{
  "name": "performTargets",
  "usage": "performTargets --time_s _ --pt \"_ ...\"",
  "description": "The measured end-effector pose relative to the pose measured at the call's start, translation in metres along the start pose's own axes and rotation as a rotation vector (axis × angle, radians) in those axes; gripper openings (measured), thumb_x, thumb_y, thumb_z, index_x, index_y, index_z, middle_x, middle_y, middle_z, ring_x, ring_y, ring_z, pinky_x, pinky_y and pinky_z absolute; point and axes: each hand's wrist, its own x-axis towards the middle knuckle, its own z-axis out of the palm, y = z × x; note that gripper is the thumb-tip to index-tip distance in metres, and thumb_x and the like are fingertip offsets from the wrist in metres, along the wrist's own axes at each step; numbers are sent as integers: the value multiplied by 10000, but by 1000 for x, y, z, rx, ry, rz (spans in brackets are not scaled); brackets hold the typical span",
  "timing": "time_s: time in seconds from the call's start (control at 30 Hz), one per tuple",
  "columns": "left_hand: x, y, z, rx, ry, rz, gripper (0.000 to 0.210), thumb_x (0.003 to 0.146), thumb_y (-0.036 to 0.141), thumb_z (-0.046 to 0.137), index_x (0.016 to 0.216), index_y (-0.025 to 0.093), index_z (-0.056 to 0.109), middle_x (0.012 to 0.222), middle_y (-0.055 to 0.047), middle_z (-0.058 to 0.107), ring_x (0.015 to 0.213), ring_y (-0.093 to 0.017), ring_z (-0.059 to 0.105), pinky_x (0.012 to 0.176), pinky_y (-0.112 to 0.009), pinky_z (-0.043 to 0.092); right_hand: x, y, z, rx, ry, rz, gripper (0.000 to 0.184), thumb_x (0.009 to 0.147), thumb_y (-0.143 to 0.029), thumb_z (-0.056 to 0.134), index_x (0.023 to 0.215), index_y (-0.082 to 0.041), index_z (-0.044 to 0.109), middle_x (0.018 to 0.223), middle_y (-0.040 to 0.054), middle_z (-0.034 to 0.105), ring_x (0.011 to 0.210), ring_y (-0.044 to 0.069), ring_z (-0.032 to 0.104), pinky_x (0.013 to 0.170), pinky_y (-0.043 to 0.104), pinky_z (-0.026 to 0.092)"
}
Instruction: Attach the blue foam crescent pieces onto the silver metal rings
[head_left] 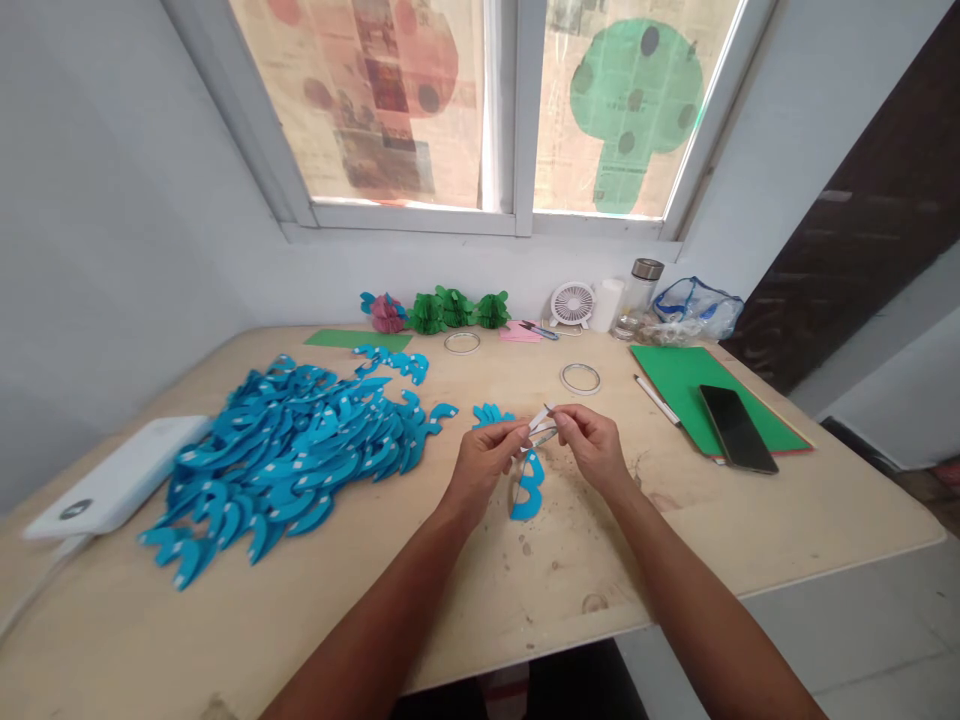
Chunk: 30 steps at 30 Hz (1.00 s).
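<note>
Near the middle of the table, my left hand [491, 455] is closed in a pinch on a narrow white strip [539, 418]. Fingertips of my right hand [592, 440] pinch the strip's other end, where a small dark bit shows. A thin pale loop [545, 436], perhaps part of a tape ring, shows just below the strip; which hand bears it I cannot tell. Under both hands lies a blue scalloped paper piece [529, 490] with small white squares. Several blue paper pieces [491, 413] sit just behind my left hand.
To the left spreads a large heap of blue paper pieces [300, 430], beside a white power bank [120, 475] with a cable. Two thin rings [580, 379] lie farther back. At right, a phone [737, 428] rests on green sheets [690, 385]; a bottle [637, 300] and fan [573, 303] stand behind.
</note>
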Motion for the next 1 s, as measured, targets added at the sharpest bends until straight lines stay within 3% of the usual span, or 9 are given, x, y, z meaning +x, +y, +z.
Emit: performTargets --time_s 0.2,1.0 --pt "-1 3 1 -2 1 -2 260 666 398 652 682 146 713 564 -3 578 499 -82 417 449 -207 293 1 3 0 -39 31 3 298 786 -413 552 808 -144 679 545 -16 515 492 90 404 462 212 318" --pt "0 2 1 -25 4 -15 254 648 384 668 701 140 714 566 -2 578 496 -82 404 451 -214 285 0 5 1 -134 68 -26 318 793 -432 539 840 -150 678 605 0 548 539 106 452 501 219 362"
